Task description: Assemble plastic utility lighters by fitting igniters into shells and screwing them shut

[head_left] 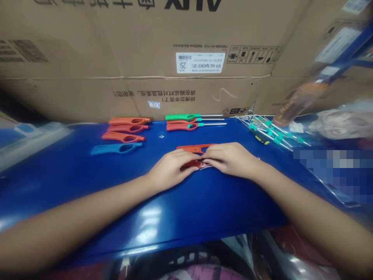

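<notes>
Cardboard (136, 46) backs an orange casing (189, 149); both hands (170, 166) (237, 160) grip and partly hide a red piece (192, 164).

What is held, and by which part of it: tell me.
The left grip holds a red casing piece by its left part. The right grip is at its right end, but whether it also holds it cannot be told.

2 forearms (100, 212) angled inward | left grip (171, 167) curled | right grip (234, 159) arched | fingertips (207, 154) perhaps touching
</notes>
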A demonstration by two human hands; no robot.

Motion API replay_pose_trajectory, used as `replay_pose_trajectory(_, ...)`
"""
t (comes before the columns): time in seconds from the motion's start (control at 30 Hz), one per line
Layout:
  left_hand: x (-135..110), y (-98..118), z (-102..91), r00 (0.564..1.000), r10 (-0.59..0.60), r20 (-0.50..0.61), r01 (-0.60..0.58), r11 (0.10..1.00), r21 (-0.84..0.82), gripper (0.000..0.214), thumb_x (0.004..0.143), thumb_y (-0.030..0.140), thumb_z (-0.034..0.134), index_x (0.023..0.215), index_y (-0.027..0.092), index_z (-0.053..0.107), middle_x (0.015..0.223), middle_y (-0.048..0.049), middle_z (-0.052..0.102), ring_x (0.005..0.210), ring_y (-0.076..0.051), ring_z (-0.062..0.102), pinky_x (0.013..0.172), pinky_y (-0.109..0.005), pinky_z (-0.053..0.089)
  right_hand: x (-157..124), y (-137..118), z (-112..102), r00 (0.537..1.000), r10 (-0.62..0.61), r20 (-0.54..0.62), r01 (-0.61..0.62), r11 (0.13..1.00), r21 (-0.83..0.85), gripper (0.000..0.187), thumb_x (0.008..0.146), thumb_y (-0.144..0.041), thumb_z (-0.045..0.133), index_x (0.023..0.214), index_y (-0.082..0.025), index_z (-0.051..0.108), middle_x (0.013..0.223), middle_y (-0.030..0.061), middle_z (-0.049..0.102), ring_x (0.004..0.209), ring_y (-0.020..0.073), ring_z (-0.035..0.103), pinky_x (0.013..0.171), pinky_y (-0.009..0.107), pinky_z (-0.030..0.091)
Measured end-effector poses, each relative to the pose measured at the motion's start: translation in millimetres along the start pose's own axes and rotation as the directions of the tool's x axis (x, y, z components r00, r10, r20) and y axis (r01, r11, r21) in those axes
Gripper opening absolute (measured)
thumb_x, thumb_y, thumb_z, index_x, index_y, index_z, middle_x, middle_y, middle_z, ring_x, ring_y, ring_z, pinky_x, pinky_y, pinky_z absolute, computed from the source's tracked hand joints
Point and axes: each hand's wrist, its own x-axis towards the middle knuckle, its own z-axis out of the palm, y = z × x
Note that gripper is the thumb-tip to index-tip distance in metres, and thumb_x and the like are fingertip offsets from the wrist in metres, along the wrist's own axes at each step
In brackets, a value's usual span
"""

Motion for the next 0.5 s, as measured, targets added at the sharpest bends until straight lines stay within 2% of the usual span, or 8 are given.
replay_pose_trajectory(0.1, -1.2, 1.0, -1.0, 0.998, 0.051, 0.026, -0.052, 0.998, 0.041, 0.021, 0.098, 0.025, 0.061, 0.116, 0.020, 0.069, 0.108, -0.0056, 0.077, 0.096, -0.019, 0.072, 0.089, -0.034, 0.056, -1.3, 3.2, -12.4, 0.998, 0.055, -0.003, -0.054, 0.985, 0.165, 0.016, 0.095, -0.024, 0.061, 0.101, -0.021, 0.075, 0.099, 0.0049, 0.076, 0.084, 0.0173, 0.069, 0.071, 0.027, 0.047)
replay_pose_trajectory(0.23, -2.8, 0.9, -3.9, 0.993, 0.101, 0.068, -0.111, 0.979, 0.172, 0.024, 0.102, 0.028, 0.055, 0.117, 0.020, 0.070, 0.107, -0.0067, 0.077, 0.095, -0.019, 0.072, 0.086, -0.032, 0.058, -3.1, 6.4, -22.4, 0.988, -0.004, 0.153, -0.054, 0.927, 0.372, 0.015, 0.091, -0.019, 0.063, 0.100, -0.020, 0.076, 0.095, 0.0041, 0.075, 0.080, 0.0149, 0.067, 0.073, 0.026, 0.049)
replay_pose_trajectory(0.37, -3.1, -0.4, -5.7, 0.989, 0.110, 0.100, -0.130, 0.967, 0.217, 0.023, 0.102, 0.027, 0.053, 0.114, 0.019, 0.071, 0.106, -0.0069, 0.077, 0.095, -0.019, 0.072, 0.085, -0.032, 0.058, -4.2, 4.8, -21.6, 0.968, -0.044, 0.248, -0.049, 0.934, 0.354, 0.016, 0.089, -0.018, 0.066, 0.102, -0.021, 0.075, 0.099, 0.0043, 0.071, 0.088, 0.0164, 0.065, 0.079, 0.028, 0.049)
replay_pose_trajectory(0.5, -1.4, -2.4, -5.2, 0.993, 0.097, 0.068, -0.105, 0.987, 0.123, 0.021, 0.101, 0.025, 0.055, 0.113, 0.020, 0.071, 0.106, -0.0069, 0.076, 0.098, -0.019, 0.070, 0.092, -0.035, 0.055, -5.1, 2.3, -20.5, 0.963, -0.043, 0.267, -0.043, 0.950, 0.308, 0.010, 0.091, -0.024, 0.066, 0.095, -0.021, 0.075, 0.097, 0.0036, 0.067, 0.085, 0.0158, 0.062, 0.077, 0.027, 0.046)
